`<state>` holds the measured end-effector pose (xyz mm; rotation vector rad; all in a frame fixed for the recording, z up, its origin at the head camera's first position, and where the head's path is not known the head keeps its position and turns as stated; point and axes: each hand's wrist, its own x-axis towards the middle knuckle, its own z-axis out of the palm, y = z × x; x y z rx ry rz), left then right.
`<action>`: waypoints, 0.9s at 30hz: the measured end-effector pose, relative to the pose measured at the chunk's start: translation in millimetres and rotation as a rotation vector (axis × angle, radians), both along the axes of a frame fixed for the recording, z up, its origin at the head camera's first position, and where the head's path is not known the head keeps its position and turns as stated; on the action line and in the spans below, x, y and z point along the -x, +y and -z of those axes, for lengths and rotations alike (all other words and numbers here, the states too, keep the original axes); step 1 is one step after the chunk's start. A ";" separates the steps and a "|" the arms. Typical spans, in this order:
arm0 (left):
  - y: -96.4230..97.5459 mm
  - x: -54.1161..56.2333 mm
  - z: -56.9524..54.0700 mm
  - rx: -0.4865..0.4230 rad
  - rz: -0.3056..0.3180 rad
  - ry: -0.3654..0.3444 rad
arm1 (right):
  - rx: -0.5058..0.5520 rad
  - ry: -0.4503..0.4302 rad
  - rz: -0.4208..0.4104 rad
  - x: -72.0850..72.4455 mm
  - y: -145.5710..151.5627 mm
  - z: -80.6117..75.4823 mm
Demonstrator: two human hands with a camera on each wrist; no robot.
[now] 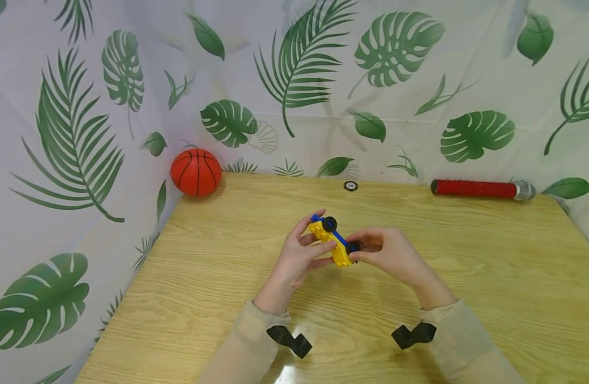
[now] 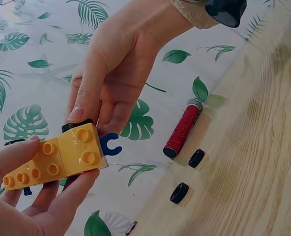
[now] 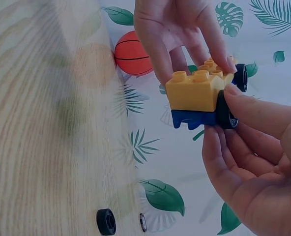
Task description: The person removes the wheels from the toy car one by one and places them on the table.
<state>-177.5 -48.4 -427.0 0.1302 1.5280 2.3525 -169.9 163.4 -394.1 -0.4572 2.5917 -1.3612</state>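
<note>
A yellow and blue toy car (image 1: pixel 340 253) with studs on its body is held above the table in the head view. My left hand (image 1: pixel 294 255) grips its body from the left, thumb on the studded side. At its right end, my right hand (image 1: pixel 392 255) pinches a black wheel (image 3: pixel 227 110) between thumb and fingers. A blue hook (image 2: pixel 111 146) sticks out of that end in the left wrist view. One loose black tire (image 2: pixel 196 158) lies on the table, with another loose black tire (image 2: pixel 179 193) near it; the head view does not show them.
At the back left of the wooden table (image 1: pixel 189 320) sits an orange toy basketball (image 1: pixel 196 172). A small black-and-white chip (image 1: pixel 350 185) lies at the back edge. A red microphone (image 1: pixel 482 189) lies at the back right, against a leaf-patterned cloth (image 1: pixel 304 154).
</note>
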 end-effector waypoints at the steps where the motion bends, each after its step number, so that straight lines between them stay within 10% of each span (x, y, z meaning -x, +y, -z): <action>1: -0.1 0.1 0.2 0.002 0.001 -0.001 | 0.001 0.004 -0.003 -0.3 -0.2 -0.3; 27: 2.8 -0.4 2.1 0.089 0.018 0.019 | -0.139 0.027 0.029 -0.4 -1.6 2.2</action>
